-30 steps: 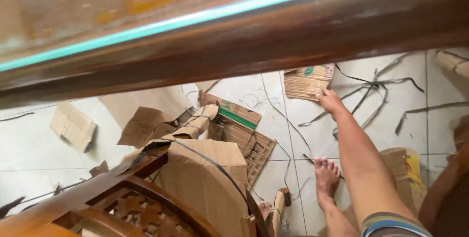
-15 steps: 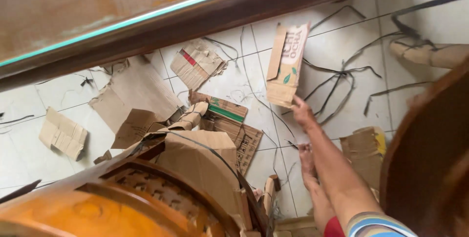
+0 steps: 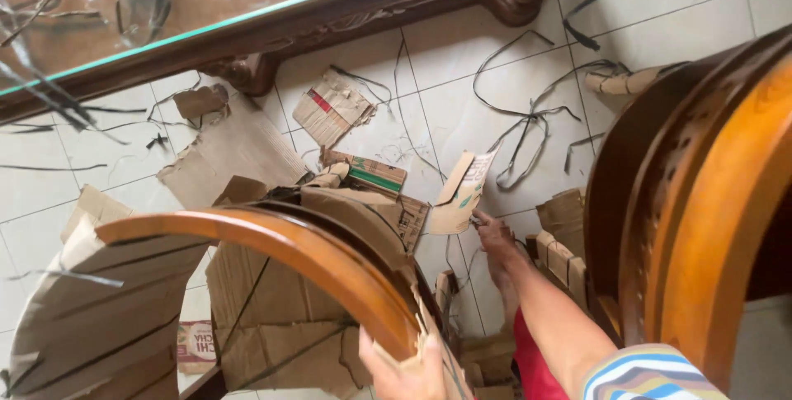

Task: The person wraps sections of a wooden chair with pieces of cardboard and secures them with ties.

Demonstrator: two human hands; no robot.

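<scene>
Holding a torn piece of cardboard [image 3: 459, 195] by its lower edge, our right hand [image 3: 493, 237] reaches out over the white tiled floor [image 3: 660, 33], fingers pinched narrow on the sheet so that it stands tilted upright, just clear of the tiles. Our left hand [image 3: 404, 371] sits low at the bottom of the view, fingers curled around the end of the curved wooden chair back [image 3: 289, 243] and the cardboard wrapping [image 3: 107, 317] torn open beside it; how tightly it grips we cannot tell.

We judge the step in hand to be stripping packing off the furniture and getting rid of each loose scrap, with this piece already freed and held away from the chair. The next move, as we read it, calls for a place to let the scrap go among the litter, and then a fresh hold on the wrapping that covers the curved frame.

Around the held piece lie other scraps: a flat carton piece with a green stripe [image 3: 375, 176], a ribbed flap with a red mark [image 3: 332, 107], and a wide brown sheet [image 3: 231, 152]. Black plastic straps [image 3: 528, 120] curl over the tiles beyond. A glass-topped wooden table [image 3: 247, 29] crosses the top, and a second wooden chair frame [image 3: 701, 202] rises at the right.
</scene>
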